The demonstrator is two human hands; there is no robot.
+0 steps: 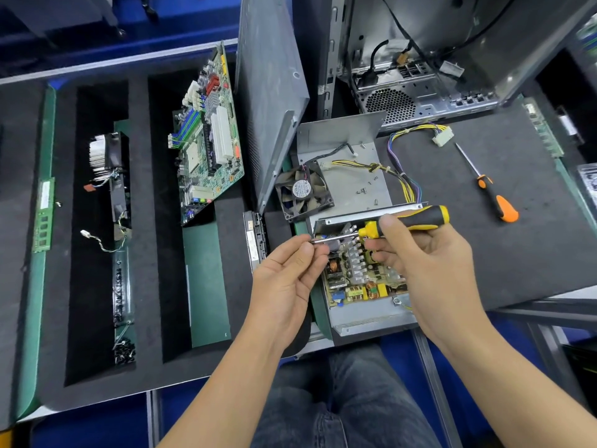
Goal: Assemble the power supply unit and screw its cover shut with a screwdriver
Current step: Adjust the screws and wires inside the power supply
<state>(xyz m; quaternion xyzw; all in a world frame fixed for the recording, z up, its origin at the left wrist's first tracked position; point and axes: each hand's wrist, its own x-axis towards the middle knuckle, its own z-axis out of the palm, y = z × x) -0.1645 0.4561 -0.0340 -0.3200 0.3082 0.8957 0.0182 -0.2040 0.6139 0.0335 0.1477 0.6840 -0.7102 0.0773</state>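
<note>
The open power supply unit point(365, 313) lies near the table's front edge, its circuit board point(358, 276) exposed. Behind it lies the grey metal cover point(352, 185) with several loose screws point(365, 190) on it, and a black fan point(305, 190) leans at its left. My right hand point(420, 253) grips the handle of a yellow-and-black screwdriver point(416, 218), held level above the board. My left hand point(292, 270) pinches the tip of its metal shaft point(336, 239) between thumb and fingers; whether a screw sits there is hidden.
An orange-and-black screwdriver point(494, 198) lies on the mat to the right. A cable bundle point(407, 169) with a white connector point(442, 137) runs behind. An open computer case point(420, 76) stands at the back. A motherboard point(210, 134) leans in the foam tray point(139, 221) at left.
</note>
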